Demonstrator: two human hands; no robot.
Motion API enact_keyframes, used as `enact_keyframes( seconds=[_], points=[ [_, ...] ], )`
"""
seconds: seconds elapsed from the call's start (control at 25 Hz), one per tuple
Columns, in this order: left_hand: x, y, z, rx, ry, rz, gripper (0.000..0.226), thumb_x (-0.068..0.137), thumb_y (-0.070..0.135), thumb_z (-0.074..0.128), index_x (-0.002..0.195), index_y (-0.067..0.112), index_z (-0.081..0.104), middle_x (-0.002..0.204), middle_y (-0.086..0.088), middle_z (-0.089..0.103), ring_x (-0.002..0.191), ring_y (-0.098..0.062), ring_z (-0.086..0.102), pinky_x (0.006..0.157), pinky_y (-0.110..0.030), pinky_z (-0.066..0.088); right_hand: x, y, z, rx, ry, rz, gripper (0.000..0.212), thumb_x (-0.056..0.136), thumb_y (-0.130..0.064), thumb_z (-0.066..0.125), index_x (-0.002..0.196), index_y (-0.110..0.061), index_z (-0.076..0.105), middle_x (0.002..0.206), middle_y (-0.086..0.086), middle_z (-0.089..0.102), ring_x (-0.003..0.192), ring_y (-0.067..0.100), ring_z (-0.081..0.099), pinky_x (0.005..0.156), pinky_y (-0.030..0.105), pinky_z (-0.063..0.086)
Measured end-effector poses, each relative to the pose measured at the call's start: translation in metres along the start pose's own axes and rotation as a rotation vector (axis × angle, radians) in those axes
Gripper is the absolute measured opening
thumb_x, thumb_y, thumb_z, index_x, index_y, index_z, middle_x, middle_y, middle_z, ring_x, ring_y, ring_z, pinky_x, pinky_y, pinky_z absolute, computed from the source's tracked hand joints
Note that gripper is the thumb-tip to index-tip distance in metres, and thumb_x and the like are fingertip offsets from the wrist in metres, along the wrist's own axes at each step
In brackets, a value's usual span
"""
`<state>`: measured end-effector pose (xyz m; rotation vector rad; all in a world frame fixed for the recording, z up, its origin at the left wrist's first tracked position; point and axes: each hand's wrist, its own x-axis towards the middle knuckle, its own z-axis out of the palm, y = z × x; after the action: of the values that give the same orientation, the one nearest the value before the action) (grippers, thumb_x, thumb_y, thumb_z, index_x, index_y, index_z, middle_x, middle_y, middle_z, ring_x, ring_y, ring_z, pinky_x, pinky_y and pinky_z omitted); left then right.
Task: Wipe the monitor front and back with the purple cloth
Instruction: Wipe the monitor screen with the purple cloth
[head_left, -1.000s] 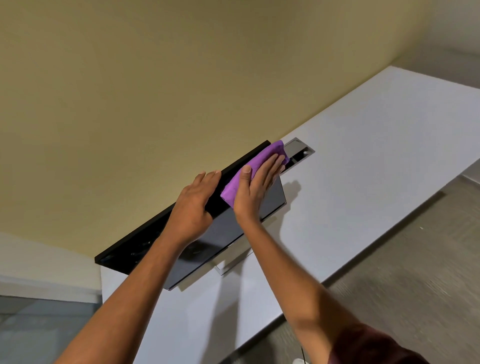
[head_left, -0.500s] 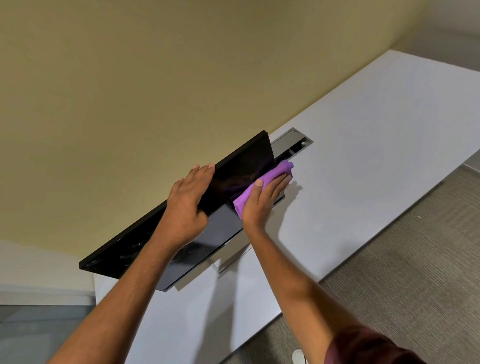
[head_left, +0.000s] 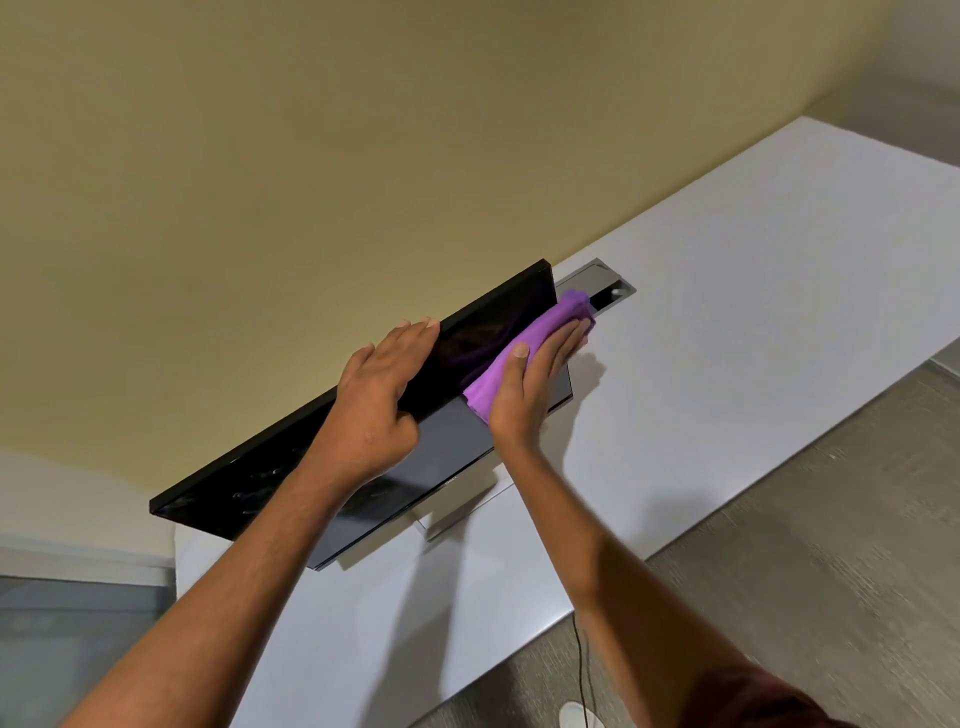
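Note:
A black monitor (head_left: 457, 457) stands on a white desk (head_left: 727, 312), its dark screen facing me and tilted back. My left hand (head_left: 379, 400) grips the monitor's top edge near the middle, fingers over the back and thumb on the front. My right hand (head_left: 535, 384) presses the purple cloth (head_left: 524, 353) flat against the screen near its right edge, fingers straight. The cloth's far end pokes out past my fingertips. The monitor's back is hidden from me.
The silver monitor stand (head_left: 457, 514) rests on the desk below the screen. A metal cable slot (head_left: 602, 291) is set into the desk behind the monitor's right end. A yellow wall (head_left: 363, 156) stands close behind. Grey carpet (head_left: 831, 571) lies to the right, with a thin black cable (head_left: 582, 670) hanging down.
My right hand slid the cloth from the monitor's top edge down onto the front of the screen at its right side. The monitor has tilted back. My left hand kept its hold.

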<state>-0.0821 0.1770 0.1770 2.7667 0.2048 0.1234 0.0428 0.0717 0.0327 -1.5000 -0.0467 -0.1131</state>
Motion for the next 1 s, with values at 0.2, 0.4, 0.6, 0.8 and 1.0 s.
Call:
enact_keyframes(
  seconds=[0.2,0.4,0.6,0.8,1.0],
  points=[
    [-0.002,0.003,0.001,-0.004,0.002,-0.013,0.114,0.065,-0.013,0.052,0.168,0.028,0.025,0.174,0.012,0.023,0.164,-0.01,0.011,0.132,-0.048,0.011,0.014,-0.019,-0.018,-0.353,-0.149,-0.492,0.074,0.113,-0.028,0.044,0.168,0.004,0.005,0.178,0.021,-0.001,0.166,0.039,-0.003,0.134,0.059,0.011],
    [-0.001,0.011,-0.004,-0.019,-0.005,-0.052,0.112,0.068,-0.015,0.049,0.168,0.028,0.022,0.175,0.008,0.021,0.164,-0.011,0.006,0.133,-0.044,0.001,0.054,0.001,-0.06,-0.769,-0.33,-0.961,0.068,0.117,-0.032,0.039,0.167,0.005,0.011,0.172,0.031,0.018,0.164,0.047,0.004,0.126,0.068,0.027],
    [0.004,0.011,-0.003,-0.076,0.015,-0.127,0.112,0.065,-0.013,0.048,0.166,0.031,0.03,0.172,0.011,0.028,0.162,-0.007,0.012,0.133,-0.044,0.0,0.123,0.014,-0.09,-0.882,-0.54,-1.448,0.088,0.105,-0.024,0.068,0.171,-0.004,0.012,0.179,0.018,0.003,0.166,0.04,0.003,0.132,0.061,0.017],
    [0.004,0.018,-0.004,-0.14,0.002,-0.21,0.112,0.061,-0.012,0.045,0.163,0.032,0.037,0.169,0.012,0.035,0.161,-0.006,0.017,0.131,-0.041,-0.003,0.168,-0.003,-0.092,-0.837,-0.805,-1.843,0.081,0.092,-0.005,0.064,0.168,-0.01,0.034,0.177,0.007,0.025,0.165,0.03,0.02,0.133,0.051,0.019],
    [0.006,0.033,-0.006,-0.116,0.024,-0.286,0.11,0.065,-0.019,0.046,0.163,0.031,0.038,0.169,0.012,0.033,0.162,-0.007,0.013,0.133,-0.044,-0.003,0.168,-0.008,-0.08,-0.897,-1.222,-2.049,0.078,0.096,0.003,0.029,0.172,-0.008,0.014,0.181,0.005,0.009,0.166,0.023,0.012,0.135,0.044,0.016]
  ],
)
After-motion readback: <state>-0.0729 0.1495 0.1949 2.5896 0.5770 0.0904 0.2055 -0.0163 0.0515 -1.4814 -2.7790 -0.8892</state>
